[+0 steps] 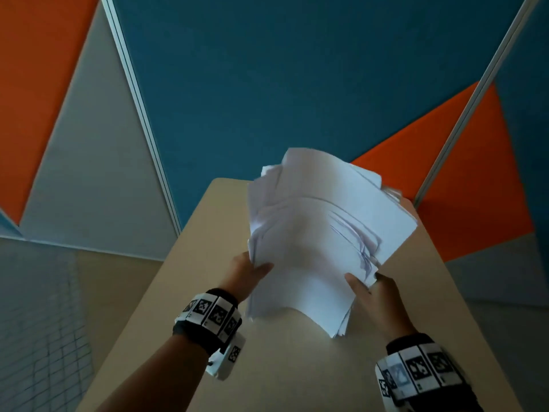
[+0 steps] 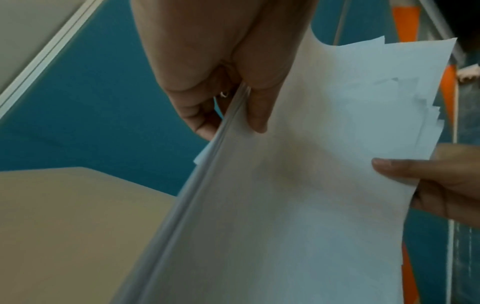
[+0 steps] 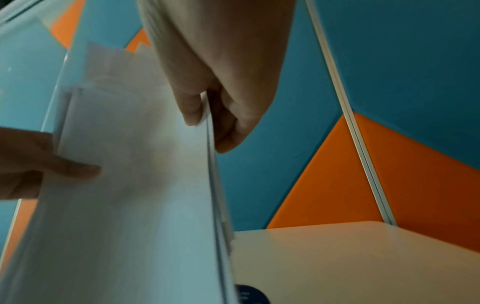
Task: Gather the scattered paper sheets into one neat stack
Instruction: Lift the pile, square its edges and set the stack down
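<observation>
While each hand pinches a side edge, the ragged paper stack (image 1: 315, 239) hangs above the table (image 1: 184, 292).

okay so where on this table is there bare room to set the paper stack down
The beige tabletop shows bare left of the white paper stack, out to its left edge, and in front between the two wrists. A narrower strip runs right of the right hand. The middle and far end are hidden behind the sheets, which the left hand also grips.

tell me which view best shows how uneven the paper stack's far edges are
Head view: the whole paper stack shows, far corners fanned unevenly. Left wrist view catches some staggered corners beyond the thumb; right wrist view mostly shows one side edge.
</observation>
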Demonstrator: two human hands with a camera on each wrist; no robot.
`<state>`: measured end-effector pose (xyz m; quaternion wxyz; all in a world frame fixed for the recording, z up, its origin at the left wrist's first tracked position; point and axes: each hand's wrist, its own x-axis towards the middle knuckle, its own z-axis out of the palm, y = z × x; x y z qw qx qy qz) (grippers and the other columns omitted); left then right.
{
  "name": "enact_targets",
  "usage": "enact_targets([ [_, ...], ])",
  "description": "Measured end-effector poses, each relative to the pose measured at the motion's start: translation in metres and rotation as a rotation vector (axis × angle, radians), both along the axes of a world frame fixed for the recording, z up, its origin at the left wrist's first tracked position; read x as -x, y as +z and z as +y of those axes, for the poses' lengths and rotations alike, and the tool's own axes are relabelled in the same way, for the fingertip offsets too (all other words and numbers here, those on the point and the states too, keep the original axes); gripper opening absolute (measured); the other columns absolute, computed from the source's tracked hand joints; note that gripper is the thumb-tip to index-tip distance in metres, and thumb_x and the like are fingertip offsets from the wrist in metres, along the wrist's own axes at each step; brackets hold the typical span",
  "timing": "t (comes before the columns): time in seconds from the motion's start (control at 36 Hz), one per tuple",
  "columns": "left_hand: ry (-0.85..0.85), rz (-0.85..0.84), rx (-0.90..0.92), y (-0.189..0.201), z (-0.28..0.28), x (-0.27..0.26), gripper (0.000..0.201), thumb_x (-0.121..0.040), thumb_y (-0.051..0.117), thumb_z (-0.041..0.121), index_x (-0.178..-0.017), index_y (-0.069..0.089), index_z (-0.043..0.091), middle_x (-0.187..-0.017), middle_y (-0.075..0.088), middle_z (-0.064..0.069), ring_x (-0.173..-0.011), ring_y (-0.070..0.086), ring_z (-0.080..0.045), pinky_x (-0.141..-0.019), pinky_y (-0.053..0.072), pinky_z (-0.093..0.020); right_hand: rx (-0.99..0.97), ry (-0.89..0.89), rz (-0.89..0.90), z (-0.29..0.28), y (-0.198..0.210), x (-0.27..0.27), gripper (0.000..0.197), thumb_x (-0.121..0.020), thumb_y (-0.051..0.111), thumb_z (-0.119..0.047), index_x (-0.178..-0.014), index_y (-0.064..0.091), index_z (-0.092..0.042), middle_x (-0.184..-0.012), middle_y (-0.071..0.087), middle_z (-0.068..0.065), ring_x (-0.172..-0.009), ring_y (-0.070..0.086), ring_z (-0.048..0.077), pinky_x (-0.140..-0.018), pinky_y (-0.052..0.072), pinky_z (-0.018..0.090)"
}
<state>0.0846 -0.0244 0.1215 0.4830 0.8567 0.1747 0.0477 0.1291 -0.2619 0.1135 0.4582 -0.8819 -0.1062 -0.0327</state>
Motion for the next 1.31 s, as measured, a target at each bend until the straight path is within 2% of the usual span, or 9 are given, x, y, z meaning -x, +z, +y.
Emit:
enact_targets([
  [0.11,0.062,-0.129,0.128,0.005,-0.004,0.000,0.031,-0.085,0.061,0.013,-0.108,0.060,-0.007,-0.101,0.065,-0.020,-0.090,0.062,-0.028,-0.082,0.051,-0.037,-0.085,-0.011,-0.121,0.001,0.015,0.009,0.057,-0.086,0.061,-0.009,-0.048,0.024,-0.031,-0.033,0.049,-0.031,-0.038,0.050,-0.012,-0.044,0.036,0.004],
  [0.36,0.041,-0.090,0.190,-0.005,-0.003,0.003,0.036,-0.082,0.062,0.024,-0.106,0.063,-0.003,-0.103,0.067,-0.019,-0.099,0.064,-0.036,-0.091,0.051,-0.052,-0.059,-0.013,-0.037,0.001,0.002,0.006,0.050,-0.089,0.058,-0.016,-0.049,0.030,-0.026,-0.028,0.047,-0.028,-0.036,0.050,-0.010,-0.049,0.038,0.005],
  [0.53,0.028,-0.143,0.293,0.000,-0.002,0.000,0.040,-0.075,0.064,0.024,-0.110,0.060,0.005,-0.107,0.067,-0.019,-0.100,0.064,-0.034,-0.092,0.052,-0.049,-0.125,-0.075,-0.025,-0.006,0.000,0.001,0.059,-0.082,0.067,-0.015,-0.043,0.023,-0.025,-0.018,0.033,-0.007,-0.021,0.032,0.006,-0.046,0.028,0.015],
  [0.83,-0.041,-0.093,0.265,-0.008,0.001,-0.003,0.058,-0.069,0.061,0.042,-0.107,0.063,-0.002,-0.110,0.067,-0.026,-0.101,0.064,-0.035,-0.094,0.050,-0.052,-0.140,-0.073,-0.073,-0.014,-0.010,-0.006,0.064,-0.080,0.069,-0.005,-0.040,0.022,-0.022,-0.021,0.031,-0.004,-0.023,0.029,0.003,-0.033,0.021,0.012],
  [0.89,-0.095,-0.052,0.290,-0.014,0.004,-0.004,0.068,-0.062,0.062,0.048,-0.112,0.061,0.001,-0.115,0.065,-0.025,-0.106,0.062,-0.035,-0.097,0.048,-0.051,-0.099,-0.045,0.030,-0.017,-0.014,-0.007,0.057,-0.079,0.069,-0.005,-0.036,0.034,-0.016,-0.024,0.045,-0.010,-0.027,0.043,-0.002,-0.038,0.027,0.006],
  [0.97,-0.203,0.089,0.210,-0.021,0.005,-0.002,0.042,-0.084,0.061,0.027,-0.116,0.059,0.000,-0.122,0.062,-0.021,-0.110,0.060,-0.026,-0.101,0.046,-0.039,-0.018,0.001,0.146,-0.015,-0.022,-0.006,0.037,-0.081,0.067,-0.016,-0.071,0.061,0.019,-0.072,0.073,0.024,-0.071,0.071,0.028,-0.060,0.046,0.023],
  [1.11,-0.202,0.037,0.201,-0.018,0.006,-0.005,0.037,-0.086,0.059,0.024,-0.115,0.061,0.000,-0.121,0.063,-0.020,-0.105,0.060,-0.024,-0.099,0.047,-0.040,-0.006,-0.061,0.097,-0.021,-0.018,-0.005,0.056,-0.081,0.067,-0.025,-0.043,0.041,0.007,-0.042,0.045,0.021,-0.042,0.042,0.011,-0.042,0.030,0.022],
  [1.19,-0.216,-0.034,0.370,-0.007,0.010,-0.006,0.039,-0.076,0.067,0.023,-0.112,0.062,0.010,-0.119,0.064,-0.018,-0.107,0.062,-0.027,-0.098,0.050,-0.044,-0.014,-0.080,0.092,-0.023,-0.008,-0.007,0.044,-0.079,0.070,-0.013,-0.045,0.046,-0.001,-0.042,0.050,0.012,-0.042,0.053,0.021,-0.043,0.035,0.019],
  [1.31,-0.256,-0.054,0.513,-0.006,0.009,-0.014,0.043,-0.075,0.068,0.009,-0.116,0.055,0.015,-0.114,0.063,-0.010,-0.095,0.065,-0.014,-0.090,0.056,-0.036,0.020,-0.034,0.187,-0.021,-0.005,-0.009,0.048,-0.078,0.070,-0.029,-0.066,0.057,0.016,-0.065,0.063,0.034,-0.063,0.066,0.037,-0.056,0.047,0.036],
])
